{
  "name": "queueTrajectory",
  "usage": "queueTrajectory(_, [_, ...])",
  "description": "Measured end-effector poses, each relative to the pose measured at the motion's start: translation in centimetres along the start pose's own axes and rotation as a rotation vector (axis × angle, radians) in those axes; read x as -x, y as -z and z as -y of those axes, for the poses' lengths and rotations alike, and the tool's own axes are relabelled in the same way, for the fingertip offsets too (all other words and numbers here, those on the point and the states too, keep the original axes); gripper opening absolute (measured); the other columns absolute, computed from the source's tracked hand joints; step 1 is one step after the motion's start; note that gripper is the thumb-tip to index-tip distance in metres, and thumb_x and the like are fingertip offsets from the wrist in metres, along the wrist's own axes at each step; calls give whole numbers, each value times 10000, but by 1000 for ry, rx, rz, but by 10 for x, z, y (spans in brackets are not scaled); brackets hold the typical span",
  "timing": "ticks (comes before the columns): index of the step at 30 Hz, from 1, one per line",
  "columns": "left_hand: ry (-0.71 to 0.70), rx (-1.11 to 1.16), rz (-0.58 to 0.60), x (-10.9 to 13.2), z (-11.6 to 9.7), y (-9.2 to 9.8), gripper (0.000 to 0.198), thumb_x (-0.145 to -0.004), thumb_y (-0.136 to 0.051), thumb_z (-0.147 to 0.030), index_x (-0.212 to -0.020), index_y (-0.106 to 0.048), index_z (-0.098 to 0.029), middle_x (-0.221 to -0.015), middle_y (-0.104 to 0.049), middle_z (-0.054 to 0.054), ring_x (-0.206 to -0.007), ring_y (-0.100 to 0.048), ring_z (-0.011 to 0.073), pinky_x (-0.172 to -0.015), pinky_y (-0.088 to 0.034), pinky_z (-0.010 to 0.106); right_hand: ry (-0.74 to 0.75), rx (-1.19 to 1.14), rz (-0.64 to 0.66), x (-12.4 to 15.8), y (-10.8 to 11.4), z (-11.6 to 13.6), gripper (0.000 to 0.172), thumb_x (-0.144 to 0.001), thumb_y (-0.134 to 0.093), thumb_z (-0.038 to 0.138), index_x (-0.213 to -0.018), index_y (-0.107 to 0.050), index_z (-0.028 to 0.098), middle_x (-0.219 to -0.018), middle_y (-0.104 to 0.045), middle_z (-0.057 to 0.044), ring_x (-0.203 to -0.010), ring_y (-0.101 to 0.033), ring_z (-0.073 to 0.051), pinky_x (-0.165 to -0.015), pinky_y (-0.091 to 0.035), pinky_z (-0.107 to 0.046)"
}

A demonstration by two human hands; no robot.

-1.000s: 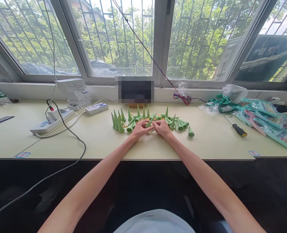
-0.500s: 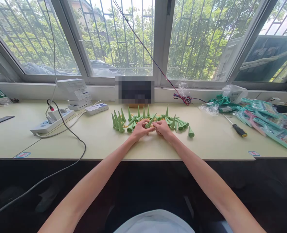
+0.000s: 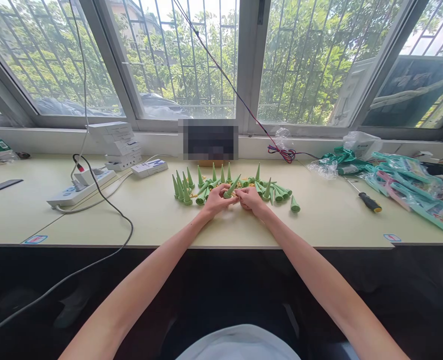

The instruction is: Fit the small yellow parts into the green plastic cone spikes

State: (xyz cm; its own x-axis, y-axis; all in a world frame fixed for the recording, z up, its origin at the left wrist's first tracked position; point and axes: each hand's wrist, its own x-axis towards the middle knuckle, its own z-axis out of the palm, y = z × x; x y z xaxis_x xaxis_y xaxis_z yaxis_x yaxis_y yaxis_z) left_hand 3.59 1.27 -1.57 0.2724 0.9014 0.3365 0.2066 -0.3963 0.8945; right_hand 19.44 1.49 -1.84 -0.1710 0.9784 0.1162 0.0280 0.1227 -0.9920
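Left hand (image 3: 217, 200) holds 1 tilted green cone (image 3: 233, 186); right of that cone, right hand (image 3: 252, 200) has dipped, finger grip impossible to tell: close work near its base, seemingly.

Left arm (image 3: 146, 275) and right arm (image 3: 315, 270) converge forward, left grip (image 3: 217, 201) and right grip (image 3: 252, 200) curled close together.

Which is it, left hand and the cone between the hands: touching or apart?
Touching. The head view shows it: the cone sits tilted in the left hand, wide end gripped.
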Motion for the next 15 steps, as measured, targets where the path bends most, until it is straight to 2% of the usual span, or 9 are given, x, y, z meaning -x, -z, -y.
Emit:
queueTrajectory(2, [-15, -42, -42, 0, -1, 0, 411, -648, -780, -383, -978, -641, -180, -735, -666, 3, -512, -532, 93, -478, -418, 208, 53, 88, -76, 0, -1, 0, 368, -762, -626, 454, -552, -452, 207, -454, -374, 46, -387, -322, -76, -377, -248, -228])
queueTrajectory(5, [-39, -110, -88, 1, -3, -2, 362, -659, -749, -340, -971, -675, -174, -736, -671, 13, -515, -513, 91, -476, -389, 207, 218, 278, -208, 0, -2, 0, 275, -767, -607, 395, -599, -538, 189, -547, -522, 5, -500, -454, -112, -498, -367, -249])
queueTrajectory(7, [-58, -171, -131, 0, -3, -2, 351, -651, -741, -326, -963, -694, -172, -713, -659, 8, -507, -484, 87, -475, -366, 208, 305, 390, -253, 1, -2, 1, 256, -780, -590, 371, -605, -545, 189, -565, -542, 0, -546, -481, -127, -558, -389, -261])
queueTrajectory(12, [-104, -285, -204, -2, 0, -3, 345, -646, -726, -324, -959, -723, -181, -611, -593, -26, -494, -437, 88, -498, -343, 216, 373, 508, -266, 3, -3, 1, 287, -818, -561, 385, -606, -526, 195, -543, -525, 11, -540, -476, -131, -572, -376, -264])
queueTrajectory(15, [-108, -347, -221, -2, 2, -3, 369, -638, -742, -338, -970, -726, -177, -641, -617, -17, -528, -484, 105, -542, -393, 231, 379, 523, -244, 3, -3, 0, 301, -804, -594, 418, -610, -548, 191, -551, -548, 5, -547, -490, -133, -571, -373, -262])
